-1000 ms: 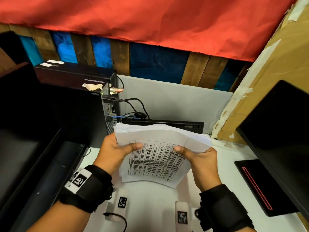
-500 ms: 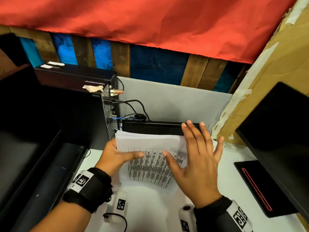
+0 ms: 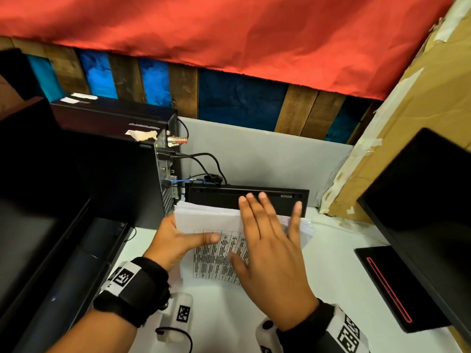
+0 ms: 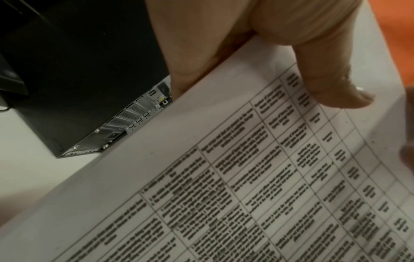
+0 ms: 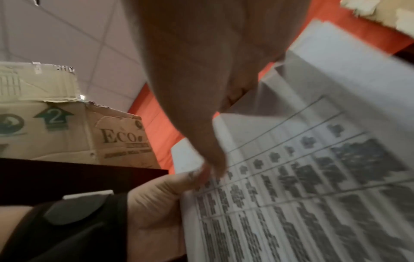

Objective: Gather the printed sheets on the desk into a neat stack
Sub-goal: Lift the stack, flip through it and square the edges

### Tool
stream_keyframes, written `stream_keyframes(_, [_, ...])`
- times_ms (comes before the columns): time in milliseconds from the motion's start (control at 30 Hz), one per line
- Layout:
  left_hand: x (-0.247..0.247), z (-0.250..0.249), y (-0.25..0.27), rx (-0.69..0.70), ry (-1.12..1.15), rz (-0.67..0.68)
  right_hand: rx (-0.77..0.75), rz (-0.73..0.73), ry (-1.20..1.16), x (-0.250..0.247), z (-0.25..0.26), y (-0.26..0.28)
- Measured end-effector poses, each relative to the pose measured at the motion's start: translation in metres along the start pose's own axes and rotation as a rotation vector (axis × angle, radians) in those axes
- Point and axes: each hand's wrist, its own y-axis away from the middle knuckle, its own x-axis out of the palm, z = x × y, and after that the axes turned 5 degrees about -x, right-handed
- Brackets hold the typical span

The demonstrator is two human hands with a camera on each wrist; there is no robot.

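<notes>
1. The stack of printed sheets (image 3: 204, 220) stands tilted on its lower edge on the white desk (image 3: 331, 250), just in front of a black keyboard (image 3: 216, 197) that leans against the grey partition behind it
2. The left hand (image 3: 175, 240) grasps the stack's left edge: the thumb (image 4: 331, 83) lies across the printed table on the front sheet and the fingers go behind the paper
3. The right hand (image 3: 270, 253) is released and flat, fingers straight and spread over the right half of the stack; the right wrist view is blurred, so it seems to press the front sheet, though contact is not certain
4. The sheets' top and right edges are uneven, with several corners fanned out past the right hand
5. Left of the stack stands a black computer tower (image 3: 122, 169), its rear panel and cables facing the paper
6. Right of the stack, well apart, a dark monitor (image 3: 420, 200) stands on its flat base (image 3: 387, 284)
7. A cardboard box (image 3: 407, 110) rises behind that monitor
</notes>
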Motion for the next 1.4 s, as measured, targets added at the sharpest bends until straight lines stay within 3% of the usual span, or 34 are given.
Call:
stream_keyframes(200, [0.004,-0.002,0.004,0.015,0.017,-0.018,-0.159,0.027,-0.029,0.001,0.022,-0.009])
stream_keyframes(367, [0.005,-0.003,0.003,0.030,0.009,-0.027,-0.153,0.024,-0.046,0.002,0.029,-0.011])
stream_keyframes(533, [-0.001,0.001,0.000,0.003,0.024,-0.046,-0.003,0.082,-0.015,-0.006,0.011,-0.002])
stream_keyframes(633, [-0.002,0.003,-0.001,0.003,0.025,-0.065,0.093,0.021,-0.029,-0.004,-0.017,0.012])
stream_keyframes(700, [-0.002,0.006,-0.001,0.017,0.033,-0.070,0.198,-0.144,-0.208,0.004,-0.037,0.023])
stream_keyframes(767, [-0.002,0.009,-0.001,0.036,0.054,-0.072,0.375,-0.330,-0.711,0.018,-0.056,0.029])
stream_keyframes(833, [-0.003,0.016,0.001,0.052,0.085,-0.097,0.516,-0.304,-1.176,0.034,-0.067,0.030])
stream_keyframes(900, [0.000,0.023,0.004,0.052,0.110,-0.120,0.551,-0.155,-1.373,0.049,-0.070,0.029])
stream_keyframes(1033, [0.014,0.029,0.009,0.058,0.077,-0.114,0.615,-0.202,-1.422,0.060,-0.062,0.020])
stream_keyframes(1233, [0.011,0.010,0.003,0.160,0.031,-0.131,0.567,-0.316,-1.466,0.054,-0.068,0.010])
stream_keyframes(1400, [0.009,0.008,0.003,0.134,-0.006,-0.067,0.554,-0.215,-1.505,0.055,-0.072,0.011])
